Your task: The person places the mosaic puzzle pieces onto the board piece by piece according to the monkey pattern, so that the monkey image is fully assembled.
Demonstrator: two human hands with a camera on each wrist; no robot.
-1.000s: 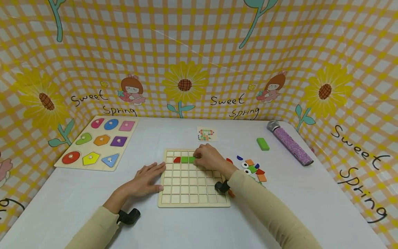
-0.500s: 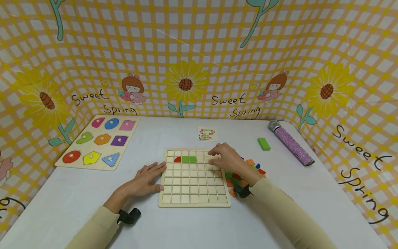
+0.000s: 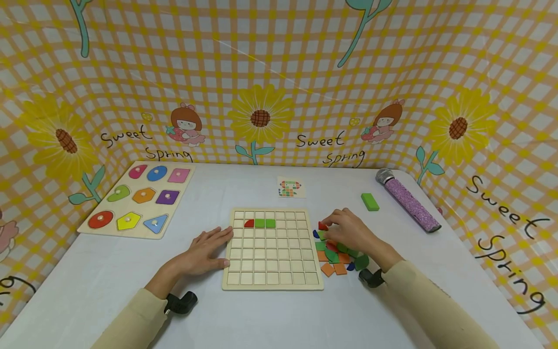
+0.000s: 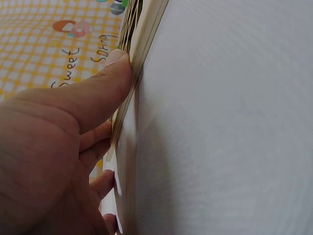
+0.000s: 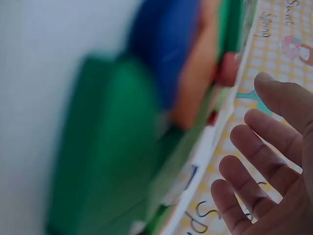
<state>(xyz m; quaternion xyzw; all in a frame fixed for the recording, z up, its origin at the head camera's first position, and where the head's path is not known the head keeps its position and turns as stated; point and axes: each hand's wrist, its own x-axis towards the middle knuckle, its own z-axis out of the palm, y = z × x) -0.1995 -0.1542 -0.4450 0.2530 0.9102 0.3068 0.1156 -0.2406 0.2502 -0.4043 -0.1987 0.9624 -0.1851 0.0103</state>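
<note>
Card [image 3: 292, 187] behind grid board [image 3: 272, 254]; pieces [image 3: 332, 256] right of it, some perhaps overlapping

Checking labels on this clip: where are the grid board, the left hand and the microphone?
Grid board [image 3: 271, 254], head view, bare cell near its middle
Left hand [image 3: 200, 256], head view, back of the hand
Microphone [image 3: 410, 203], head view, purple handle

The cloth [image 3: 279, 53] is showing yellow-and-peach checks on white, with yellow, brown-centred sunflowers [image 3: 260, 118]. The table [image 3: 270, 320] is showing white. The board [image 3: 279, 266] is showing a pale tan grid; tiles [image 3: 328, 269] are mixing green, orange, red and blue. The block [image 3: 369, 202] is showing plain green, the microphone [image 3: 410, 202] glittering purple below silver. Sleeves [image 3: 131, 317] are showing beige, wrist cameras [image 3: 185, 303] black.
</note>
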